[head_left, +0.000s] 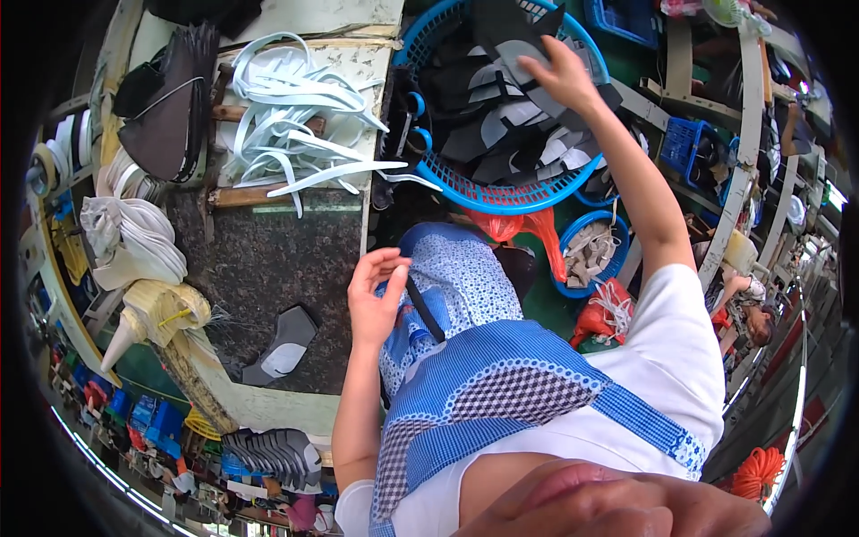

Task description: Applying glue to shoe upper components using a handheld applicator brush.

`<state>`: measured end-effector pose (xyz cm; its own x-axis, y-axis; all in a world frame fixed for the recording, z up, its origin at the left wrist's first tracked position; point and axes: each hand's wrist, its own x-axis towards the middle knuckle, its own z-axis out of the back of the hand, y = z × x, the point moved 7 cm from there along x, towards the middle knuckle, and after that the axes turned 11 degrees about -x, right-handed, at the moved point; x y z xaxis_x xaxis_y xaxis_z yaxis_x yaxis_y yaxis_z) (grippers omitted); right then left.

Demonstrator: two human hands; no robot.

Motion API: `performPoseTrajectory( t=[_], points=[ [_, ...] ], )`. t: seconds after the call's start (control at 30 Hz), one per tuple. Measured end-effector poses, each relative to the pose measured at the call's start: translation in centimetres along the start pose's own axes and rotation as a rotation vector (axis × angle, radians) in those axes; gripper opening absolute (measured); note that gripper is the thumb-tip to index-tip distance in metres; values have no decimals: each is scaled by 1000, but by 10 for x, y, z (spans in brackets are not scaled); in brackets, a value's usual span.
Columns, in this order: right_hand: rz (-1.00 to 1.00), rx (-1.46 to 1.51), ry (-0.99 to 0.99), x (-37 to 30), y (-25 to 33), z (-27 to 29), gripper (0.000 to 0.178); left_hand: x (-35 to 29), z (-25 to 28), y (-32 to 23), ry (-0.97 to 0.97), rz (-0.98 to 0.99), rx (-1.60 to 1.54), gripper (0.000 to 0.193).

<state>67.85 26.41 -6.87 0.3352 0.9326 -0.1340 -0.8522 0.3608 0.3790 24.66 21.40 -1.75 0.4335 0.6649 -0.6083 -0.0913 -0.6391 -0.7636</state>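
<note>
My right hand point(565, 79) reaches over a large blue plastic basket point(501, 199) at the upper middle. Its fingers are spread and touch or hover just above a grey and black cut piece point(517, 61); which of the two I cannot tell. Many similar flat pieces lie heaped in the basket. My left hand point(376, 294) is raised in front of the blue patterned apron point(461, 282), near the table's right edge. Its fingers are loosely bent, thumb apart, with nothing visible in them. A single grey and black piece point(284, 347) rests on the dark speckled tabletop point(268, 259).
White strips point(300, 112) lie tangled on the table's far part, beside stacked dark pieces point(170, 116). A yellowish wrapped cone point(148, 318) stands at the table's left. Right of the basket are a small blue basket point(573, 288) of scraps and red bags point(604, 313).
</note>
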Motion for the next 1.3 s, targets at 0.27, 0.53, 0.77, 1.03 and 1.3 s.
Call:
performPoseTrajectory(
  t=[0.27,0.53,0.77,1.03,1.3],
  points=[
    [93,611,175,-109,209,57,47,41,-106,-55,398,-50,-720,67],
    [520,653,-99,-140,274,83,68,-24,-17,-87,103,-174,-998,60],
    [608,491,787,-202,356,-9,84,-102,46,-19,-505,-167,-1043,37],
    [819,362,1378,-240,425,-85,59,-249,152,72,-982,-437,-1100,36],
    [330,69,829,-185,467,-159,56,-193,300,106,-1215,-489,-559,67]
  ],
)
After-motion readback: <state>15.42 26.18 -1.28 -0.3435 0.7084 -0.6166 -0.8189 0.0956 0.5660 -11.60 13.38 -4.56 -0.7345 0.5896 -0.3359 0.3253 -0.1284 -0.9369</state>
